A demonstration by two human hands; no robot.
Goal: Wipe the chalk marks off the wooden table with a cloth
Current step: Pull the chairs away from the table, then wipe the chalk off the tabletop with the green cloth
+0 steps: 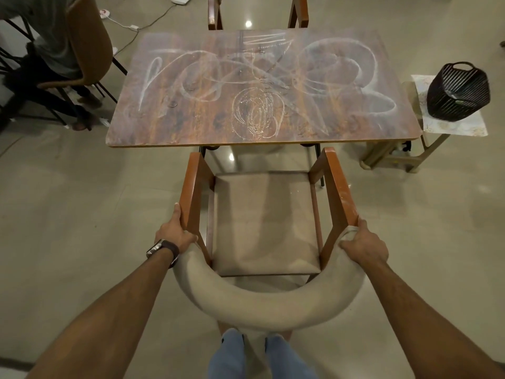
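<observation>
Both forearms reach forward from the bottom of the view, over blue-trousered legs, to an armchair point(262, 222) standing directly in front of the person. Left hand point(175, 233) is clasped around the rear end of the chair's left wooden armrest, a dark watch on its wrist. Right hand point(364, 243) is closed over the matching corner on the other side, where the padded curved backrest meets the right armrest.

Beyond the chair, with its near edge just past the armrests' front ends, stands the wooden table point(131, 132). Chalk marks point(255, 113) cover nearly all of its top: loops, smears and a dense oval scribble near the chair side. No cloth is visible anywhere.

Right of the table, a dark slatted basket point(457, 91) sits on a small stool; whether it holds a cloth cannot be told.

Judging by this, wiping has not begun; the chair blocks access to the table, and the cloth must be found.
</observation>
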